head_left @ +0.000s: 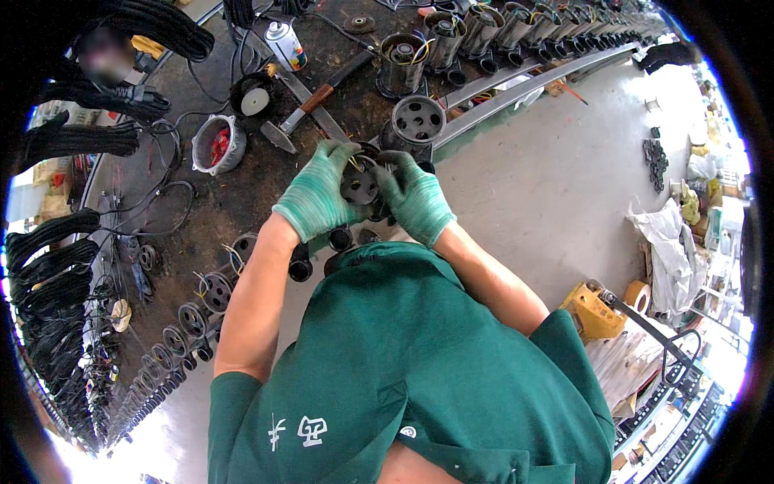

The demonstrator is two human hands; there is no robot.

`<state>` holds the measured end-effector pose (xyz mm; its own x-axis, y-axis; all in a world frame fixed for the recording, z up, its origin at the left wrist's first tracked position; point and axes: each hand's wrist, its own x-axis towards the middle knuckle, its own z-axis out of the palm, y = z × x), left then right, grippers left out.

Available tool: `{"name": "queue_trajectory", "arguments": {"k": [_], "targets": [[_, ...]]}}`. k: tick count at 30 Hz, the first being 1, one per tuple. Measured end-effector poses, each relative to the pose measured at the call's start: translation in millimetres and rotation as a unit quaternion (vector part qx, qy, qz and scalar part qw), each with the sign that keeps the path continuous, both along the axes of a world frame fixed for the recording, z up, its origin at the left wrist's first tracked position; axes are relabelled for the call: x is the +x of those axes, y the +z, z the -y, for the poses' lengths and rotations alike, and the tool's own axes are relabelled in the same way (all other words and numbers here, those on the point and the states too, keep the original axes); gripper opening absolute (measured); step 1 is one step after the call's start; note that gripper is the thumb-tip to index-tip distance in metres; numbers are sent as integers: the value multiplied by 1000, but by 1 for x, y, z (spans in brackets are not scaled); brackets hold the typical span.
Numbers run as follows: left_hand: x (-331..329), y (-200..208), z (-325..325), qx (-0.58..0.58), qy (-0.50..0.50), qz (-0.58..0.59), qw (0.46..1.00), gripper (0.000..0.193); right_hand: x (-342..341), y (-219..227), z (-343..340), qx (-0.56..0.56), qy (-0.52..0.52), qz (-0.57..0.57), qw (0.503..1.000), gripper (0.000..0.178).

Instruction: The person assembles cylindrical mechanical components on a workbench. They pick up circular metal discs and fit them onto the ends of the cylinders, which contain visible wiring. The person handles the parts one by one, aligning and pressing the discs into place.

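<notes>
Both my hands wear green knit gloves and close around one dark round motor housing [360, 184] at the bench's front edge. My left hand [316, 196] cups its left side, fingers curled over the top. My right hand [417, 199] grips its right side. Thin yellow wires stick out of the housing between my fingers. Just beyond it stands another dark cylinder with a holed top plate [418, 121].
A long dirty workbench [218, 194] carries a hammer [310, 103], a spray can [286, 44], a grey bowl with red parts [218, 145] and rows of motor housings [484, 28]. Black cable bundles [56, 266] hang at left. A yellow pallet jack [597, 310] stands on the concrete floor at right.
</notes>
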<state>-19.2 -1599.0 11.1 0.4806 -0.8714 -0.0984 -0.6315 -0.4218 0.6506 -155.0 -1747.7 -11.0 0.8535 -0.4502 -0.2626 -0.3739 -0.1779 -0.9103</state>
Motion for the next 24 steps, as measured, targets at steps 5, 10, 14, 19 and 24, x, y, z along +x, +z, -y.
{"name": "queue_trajectory", "arguments": {"k": [5,10,14,19,24], "targets": [[-2,-1,-3,25,-18,22,999,93,-5,-36,-5,-97,25,58,993,37],[12,3,-2,16,-61,43,997,65,-14,-33,-6,29,45,-27,998,42],[12,1,5,19,-87,79,993,51,-13,-31,-7,56,67,-16,996,44],[13,8,22,81,-108,76,988,41,-10,-42,-6,-21,104,23,994,44],[12,-4,17,36,-97,74,992,29,-1,-31,5,-12,124,-75,989,40]]}}
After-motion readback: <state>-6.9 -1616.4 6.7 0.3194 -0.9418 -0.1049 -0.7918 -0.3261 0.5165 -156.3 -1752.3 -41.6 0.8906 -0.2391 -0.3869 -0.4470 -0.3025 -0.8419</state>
